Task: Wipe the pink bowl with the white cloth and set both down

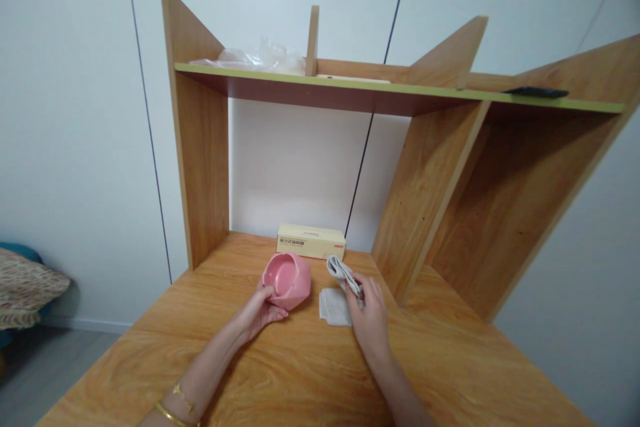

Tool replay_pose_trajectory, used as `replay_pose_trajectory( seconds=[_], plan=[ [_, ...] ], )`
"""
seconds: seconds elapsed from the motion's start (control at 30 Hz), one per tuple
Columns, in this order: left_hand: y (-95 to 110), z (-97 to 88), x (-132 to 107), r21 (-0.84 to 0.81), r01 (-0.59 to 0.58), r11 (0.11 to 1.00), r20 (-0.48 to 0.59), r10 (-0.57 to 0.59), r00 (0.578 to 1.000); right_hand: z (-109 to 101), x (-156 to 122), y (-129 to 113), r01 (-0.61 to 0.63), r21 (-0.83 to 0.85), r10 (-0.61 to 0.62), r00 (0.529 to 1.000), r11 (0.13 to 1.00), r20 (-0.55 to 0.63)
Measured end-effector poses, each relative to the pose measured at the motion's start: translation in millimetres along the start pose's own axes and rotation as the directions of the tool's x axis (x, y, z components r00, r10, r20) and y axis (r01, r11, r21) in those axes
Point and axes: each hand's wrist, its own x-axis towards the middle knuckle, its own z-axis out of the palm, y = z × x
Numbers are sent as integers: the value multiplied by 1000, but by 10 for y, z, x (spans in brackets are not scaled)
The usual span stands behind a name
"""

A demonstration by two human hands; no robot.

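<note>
The left hand grips a pink bowl over the desk, with the thumb at the near left of the rim and the other fingers under the wall, partly hidden by it. The bowl is tilted, its opening showing toward the camera; its far underside is out of sight, and I cannot tell whether it touches the desk.

The right hand is closed on a folded grey cloth, thumb and fingers pinching its near end. The fingers cover that end, so the number of folds is hard to make out. Below it a pale napkin lies on the desk, its right end hidden by the right hand.

Behind the bowl stands a cream box; its small print is too fine to read, and the bowl's rim just overlaps its lower edge.

On the shelf above, a clear bag lies crumpled at the left, its contents unclear. A white strip shows only as a thin edge, and a dark flat thing at the right cannot be identified. A patterned fabric is cut off by the left edge, as is a gold bangle by the bottom.
</note>
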Motion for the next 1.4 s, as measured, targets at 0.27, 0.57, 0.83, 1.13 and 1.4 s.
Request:
replay_pose_trajectory(
  seconds=[0.27,0.57,0.83,1.13,1.4],
  plan=[
    [-101,153,15,430,-83,899,-8,96,995,95,-41,-112,139,5,-137,971,990,198],
    [-129,147,-36,618,-407,672,74,466,882,212,-111,-262,70,1,-68,961,998,269],
    [-92,174,-135,800,-466,377,212,549,808,320,-158,-103,-189,-165,206,974,968,97],
    [-65,339,-294,777,-495,388,309,449,838,309,-124,-200,-219,-491,396,870,843,292],
    [-36,408,-350,834,-428,348,274,412,869,317,-89,-199,-189,-482,312,931,856,189]
  ],
)
